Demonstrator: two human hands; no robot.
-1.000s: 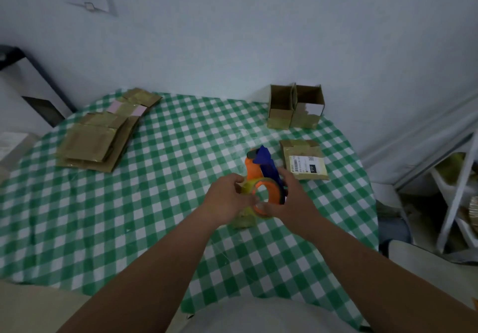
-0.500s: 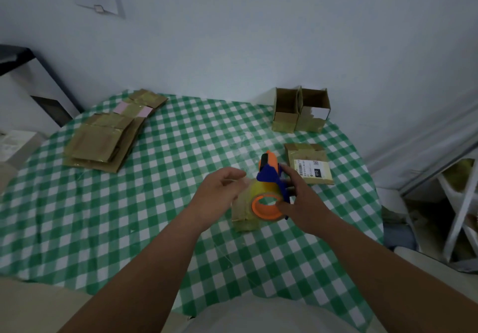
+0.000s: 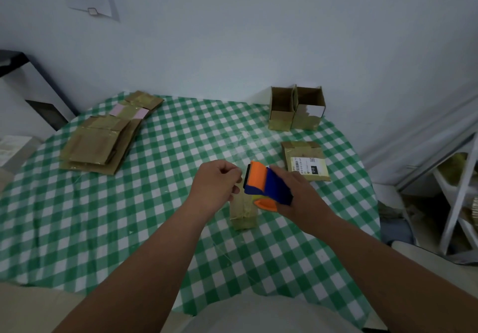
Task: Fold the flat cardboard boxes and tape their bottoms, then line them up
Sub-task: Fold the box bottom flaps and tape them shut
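Note:
My right hand (image 3: 300, 198) grips an orange and blue tape dispenser (image 3: 266, 186), held just above a small cardboard box (image 3: 243, 215) that stands on the checked table. Beside the dispenser's front edge is my left hand (image 3: 216, 185), its fingers curled and thumb and forefinger pinched together where the clear tape comes out. The tape itself is barely visible. Two folded boxes (image 3: 281, 109) (image 3: 309, 107) stand open side by side at the back right. A flat box with a shipping label (image 3: 305, 160) lies behind my right hand.
A stack of flat cardboard boxes (image 3: 101, 144) lies at the table's left, with more flats (image 3: 134, 107) behind it. The round table (image 3: 129, 229) has a green checked cloth. A white rack (image 3: 457, 193) stands off the right edge, and a wall is close behind.
My right hand has lifted and tipped the dispenser over the small box. My left hand left the box and moved up to the dispenser's front edge.

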